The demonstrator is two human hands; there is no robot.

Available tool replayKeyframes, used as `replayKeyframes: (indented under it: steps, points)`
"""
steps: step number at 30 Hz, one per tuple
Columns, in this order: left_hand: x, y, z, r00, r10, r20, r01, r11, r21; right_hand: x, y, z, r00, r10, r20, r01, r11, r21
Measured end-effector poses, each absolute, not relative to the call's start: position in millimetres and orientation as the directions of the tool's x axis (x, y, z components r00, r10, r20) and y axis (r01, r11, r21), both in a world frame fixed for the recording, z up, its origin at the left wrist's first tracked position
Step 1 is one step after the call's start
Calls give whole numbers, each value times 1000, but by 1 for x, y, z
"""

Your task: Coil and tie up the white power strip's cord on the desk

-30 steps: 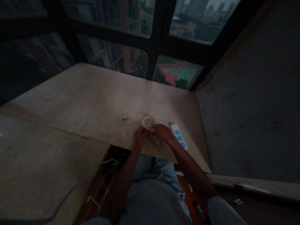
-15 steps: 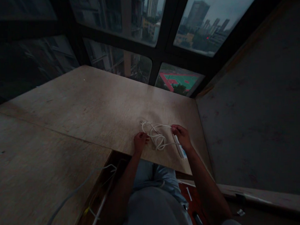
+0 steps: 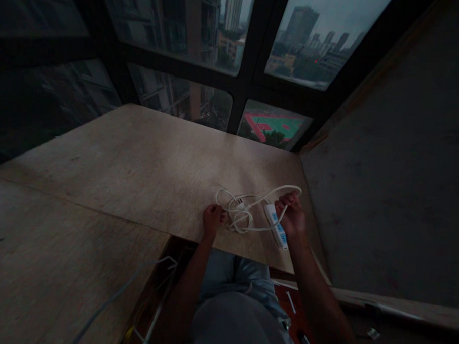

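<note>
A white power strip (image 3: 275, 223) with blue sockets lies at the right end of the wooden board, partly behind my right hand (image 3: 293, 215). That hand is closed on a loop of the strip's white cord (image 3: 268, 193), lifting it above the strip. The rest of the cord lies in loose, tangled loops left of the strip, and its plug (image 3: 239, 204) shows among them. My left hand (image 3: 214, 219) rests at the left side of the loops, fingers curled together against the cord; the exact grip is hard to see in the dim light.
The wooden board (image 3: 137, 155) runs to dark-framed windows (image 3: 244, 80). A wall (image 3: 386, 195) rises close on the right. At lower left a grey cable (image 3: 116, 293) crosses the board near a gap. Below the front edge is a reddish surface (image 3: 292, 316).
My right hand has moved right and slightly down, pulling a cord loop out with it. The plug and socket face now show. My left hand has barely shifted.
</note>
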State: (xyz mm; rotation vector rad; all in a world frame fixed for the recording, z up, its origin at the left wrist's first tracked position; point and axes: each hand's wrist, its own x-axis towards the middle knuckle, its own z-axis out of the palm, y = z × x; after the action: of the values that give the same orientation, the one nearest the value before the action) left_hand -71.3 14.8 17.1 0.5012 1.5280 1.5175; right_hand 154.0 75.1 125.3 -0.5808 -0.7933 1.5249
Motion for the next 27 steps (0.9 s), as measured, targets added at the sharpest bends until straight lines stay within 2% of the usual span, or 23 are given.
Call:
replayKeyframes:
  steps: [6,12,17,22,24,27]
  points:
    - [-83,11,24,-423,861,-282,-315,152,937,152,76,152,-87,994,62,-852,-42,-521]
    - [-73,-3,36,-134,963,-232,-270,189,944,131,61,173,-139,989,52,-852,-93,-516]
    - [-47,-16,34,-223,967,-124,-10,125,992,113,58,179,-226,970,93,-829,-141,-542]
    - [-44,-24,38,-285,955,78,323,19,946,103,56,183,-192,981,25,-809,-144,-570]
    - [-45,-29,49,-189,967,170,410,-79,909,95,52,183,-208,978,-10,-803,-176,-570]
    - [-43,-37,72,25,967,254,405,-243,882,73,45,178,-268,963,6,-800,-219,-559]
